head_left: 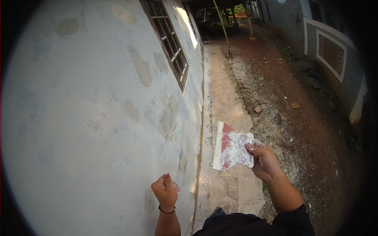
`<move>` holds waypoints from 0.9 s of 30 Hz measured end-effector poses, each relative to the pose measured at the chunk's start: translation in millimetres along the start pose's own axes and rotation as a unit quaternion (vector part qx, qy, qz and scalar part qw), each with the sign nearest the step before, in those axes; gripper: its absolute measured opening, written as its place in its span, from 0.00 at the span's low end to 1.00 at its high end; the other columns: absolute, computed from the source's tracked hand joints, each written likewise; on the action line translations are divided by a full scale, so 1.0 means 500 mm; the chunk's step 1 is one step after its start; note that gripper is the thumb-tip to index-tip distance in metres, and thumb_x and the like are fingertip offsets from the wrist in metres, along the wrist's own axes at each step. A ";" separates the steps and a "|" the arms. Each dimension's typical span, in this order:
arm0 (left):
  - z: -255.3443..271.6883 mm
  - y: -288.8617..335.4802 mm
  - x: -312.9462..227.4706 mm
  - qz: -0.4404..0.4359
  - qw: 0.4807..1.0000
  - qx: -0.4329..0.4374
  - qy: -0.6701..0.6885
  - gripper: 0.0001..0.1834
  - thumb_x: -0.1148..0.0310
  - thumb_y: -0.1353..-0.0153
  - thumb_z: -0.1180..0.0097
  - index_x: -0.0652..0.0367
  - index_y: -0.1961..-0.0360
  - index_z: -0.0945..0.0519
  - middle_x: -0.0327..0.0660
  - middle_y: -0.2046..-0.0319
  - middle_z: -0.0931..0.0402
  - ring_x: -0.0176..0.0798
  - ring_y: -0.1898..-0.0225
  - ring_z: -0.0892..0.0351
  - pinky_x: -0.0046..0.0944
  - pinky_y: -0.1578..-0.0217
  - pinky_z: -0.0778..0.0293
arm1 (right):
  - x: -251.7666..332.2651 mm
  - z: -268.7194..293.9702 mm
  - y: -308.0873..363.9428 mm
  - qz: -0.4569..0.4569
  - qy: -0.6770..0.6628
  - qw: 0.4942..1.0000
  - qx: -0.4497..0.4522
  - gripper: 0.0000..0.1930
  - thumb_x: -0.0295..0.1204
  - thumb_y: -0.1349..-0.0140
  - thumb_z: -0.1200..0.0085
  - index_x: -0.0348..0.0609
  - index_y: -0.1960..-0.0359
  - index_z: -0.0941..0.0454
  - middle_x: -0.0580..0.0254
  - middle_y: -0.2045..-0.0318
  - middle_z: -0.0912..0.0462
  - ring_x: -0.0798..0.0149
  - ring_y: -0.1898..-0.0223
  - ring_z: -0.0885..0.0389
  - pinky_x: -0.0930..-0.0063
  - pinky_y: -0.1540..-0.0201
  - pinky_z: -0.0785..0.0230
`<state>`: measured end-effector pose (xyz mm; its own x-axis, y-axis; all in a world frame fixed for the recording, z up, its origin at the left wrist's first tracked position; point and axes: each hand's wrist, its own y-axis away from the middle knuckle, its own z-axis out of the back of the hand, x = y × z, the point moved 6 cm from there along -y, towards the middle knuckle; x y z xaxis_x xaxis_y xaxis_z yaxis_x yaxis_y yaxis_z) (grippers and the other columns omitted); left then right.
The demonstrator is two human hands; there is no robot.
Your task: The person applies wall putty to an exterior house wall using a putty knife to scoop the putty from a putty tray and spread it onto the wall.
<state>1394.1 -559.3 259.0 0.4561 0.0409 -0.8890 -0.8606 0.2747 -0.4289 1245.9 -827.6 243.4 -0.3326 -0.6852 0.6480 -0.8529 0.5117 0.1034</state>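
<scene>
- Nearest us, at the lower edge, we see our own black shirt [244,226], its short sleeve reaching partway down the right arm
- Our left forearm rises beside it, with a thin black bracelet [167,211] around the wrist
- Our left grip [165,190] is clenched in a loose fist in front of the wall, thumb uppermost and smeared with white; we cannot tell whether anything sits inside it or whether it touches the wall
- Our right grip [264,159] is grasping a red putty spreader [232,146] by its right end, thumb on the near face
- We have that spreader in the air over the walkway, apart from the wall, its face coated with white filler and its broad edge turned toward the wall
- To our left stands the pale grey wall [59,137], marked with darker patches [168,118]
- Along its foot runs the paved walkway [226,192], with a reddish dirt lane [311,149] to the right
- Farther off we see a barred window [167,37] in the wall, and a slanting pole [223,27] beside the walkway
</scene>
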 end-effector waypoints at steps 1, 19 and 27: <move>-0.031 -0.050 0.019 0.007 1.000 0.017 -0.003 0.25 0.61 0.29 0.55 0.67 0.82 0.29 0.40 0.88 0.29 0.33 0.86 0.27 0.31 0.83 0.31 | 0.008 0.006 -0.038 0.001 0.000 1.000 -0.006 0.08 0.23 0.34 0.52 0.33 0.56 0.26 0.58 0.62 0.18 0.67 0.62 0.18 0.71 0.55 0.25; -0.689 -0.845 0.394 0.048 0.998 0.042 -0.014 0.26 0.58 0.28 0.59 0.63 0.83 0.33 0.36 0.89 0.38 0.30 0.88 0.33 0.30 0.86 0.37 | 0.370 0.258 -1.029 0.054 -0.020 0.996 -0.074 0.12 0.22 0.35 0.56 0.30 0.53 0.28 0.52 0.59 0.18 0.62 0.60 0.17 0.69 0.54 0.23; -0.864 -1.234 0.455 0.086 0.996 0.025 0.002 0.19 0.64 0.28 0.60 0.65 0.75 0.30 0.41 0.82 0.28 0.32 0.80 0.26 0.31 0.76 0.31 | 0.497 0.183 -1.568 0.012 -0.004 0.999 -0.041 0.13 0.22 0.36 0.55 0.30 0.50 0.29 0.52 0.57 0.19 0.62 0.58 0.17 0.69 0.52 0.24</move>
<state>1930.9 -1134.4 251.8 0.3027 0.0874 -0.9491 -0.9134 0.3110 -0.2627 1795.0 -1446.5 254.5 -0.3551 -0.6765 0.6452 -0.8094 0.5679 0.1499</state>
